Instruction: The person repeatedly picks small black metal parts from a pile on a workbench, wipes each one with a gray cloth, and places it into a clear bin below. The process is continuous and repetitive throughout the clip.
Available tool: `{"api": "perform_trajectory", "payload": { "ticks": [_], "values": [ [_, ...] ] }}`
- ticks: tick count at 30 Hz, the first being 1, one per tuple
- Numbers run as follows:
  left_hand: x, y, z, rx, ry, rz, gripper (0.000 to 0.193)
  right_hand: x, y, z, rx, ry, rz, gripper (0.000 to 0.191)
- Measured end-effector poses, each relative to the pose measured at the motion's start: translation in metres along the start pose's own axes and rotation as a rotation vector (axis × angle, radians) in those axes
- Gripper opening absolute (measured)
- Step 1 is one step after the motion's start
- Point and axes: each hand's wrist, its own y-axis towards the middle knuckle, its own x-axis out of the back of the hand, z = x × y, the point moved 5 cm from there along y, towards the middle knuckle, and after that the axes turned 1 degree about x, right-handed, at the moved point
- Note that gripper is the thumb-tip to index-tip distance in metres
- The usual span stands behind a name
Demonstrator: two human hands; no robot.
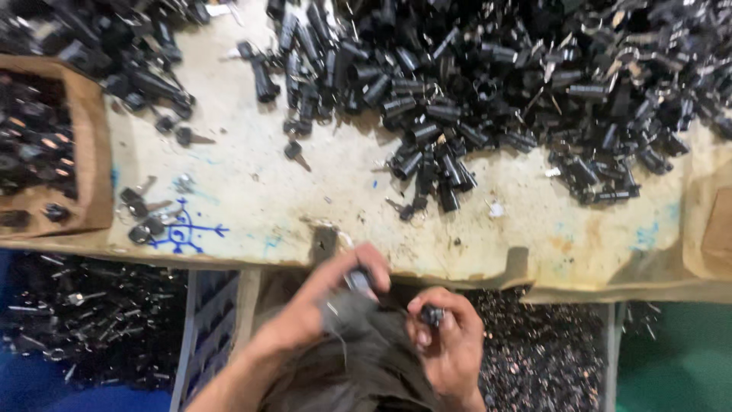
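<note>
The left hand (324, 294) pinches a small dark cylinder part (358, 279) between thumb and fingers, just beside the right hand (446, 336), which pinches a small black lock piece (432, 314). Both hands are over a grey cloth (358, 351). Beyond them, on the worn table (252, 175), lies a big heap of black lock cylinders (473, 84).

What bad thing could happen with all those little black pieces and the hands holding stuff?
The left hand and right hand each pinch a small part below the table edge, over a bin of scraps; a dropped part could get lost there. The big pile of black parts might slide. The loose keys lie near the edge and could fall.
</note>
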Motion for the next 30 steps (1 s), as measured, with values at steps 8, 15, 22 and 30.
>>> {"api": "perform_trajectory", "payload": {
  "ticks": [8, 15, 22, 30],
  "values": [
    [-0.025, -0.017, 0.026, -0.081, 0.762, -0.057, 0.080, -0.067, 0.026, 0.047, 0.725, -1.083, 0.520, 0.017],
    [-0.034, -0.013, 0.014, -0.112, 0.900, 0.067, 0.100, -0.053, 0.024, 0.031, 0.675, -0.971, 0.440, 0.017],
    [-0.039, -0.018, 0.006, -0.185, 0.916, 0.047, 0.104, -0.027, 0.019, 0.032, 0.724, -1.080, 0.464, 0.026],
    [-0.044, -0.013, 0.000, -0.062, 1.060, 0.156, 0.114, -0.043, 0.020, 0.035, 0.630, -1.138, 0.505, 0.030]
  ]
}}
